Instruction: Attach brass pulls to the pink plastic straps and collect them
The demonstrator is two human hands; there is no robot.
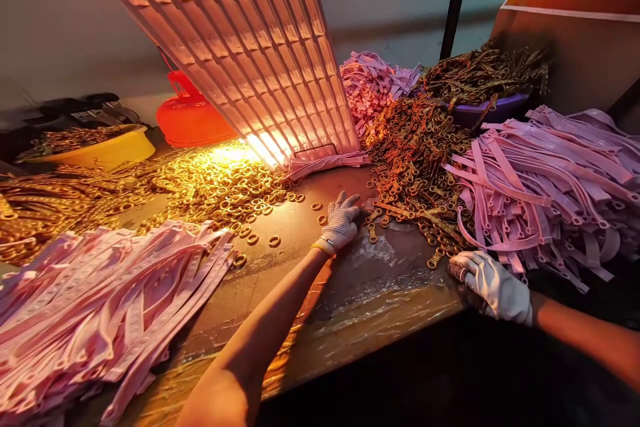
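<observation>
My left hand (pixel 340 221), in a whitish glove with a yellow cuff edge, reaches over the middle of the table with its fingers spread. Several gold rings (pixel 275 241) lie loose to its left. Just to its right begins a pile of gold metal clasps and links (pixel 415 167). My right hand (pixel 493 285), also gloved, is at the table's right front corner, below that pile and near a heap of pink straps (pixel 545 180). Its fingers are curled, and whatever is under them is hidden.
Another heap of pink straps (pixel 115 307) covers the front left. Gold rings (pixel 235 183) lie piled beneath a leaning ribbed panel (pixel 240 33), lit brightly at its base. Behind stand a red container (pixel 193 117), a yellow basin (pixel 100 152) and a purple basin (pixel 493 109). Plastic film (pixel 395 290) covers the front edge.
</observation>
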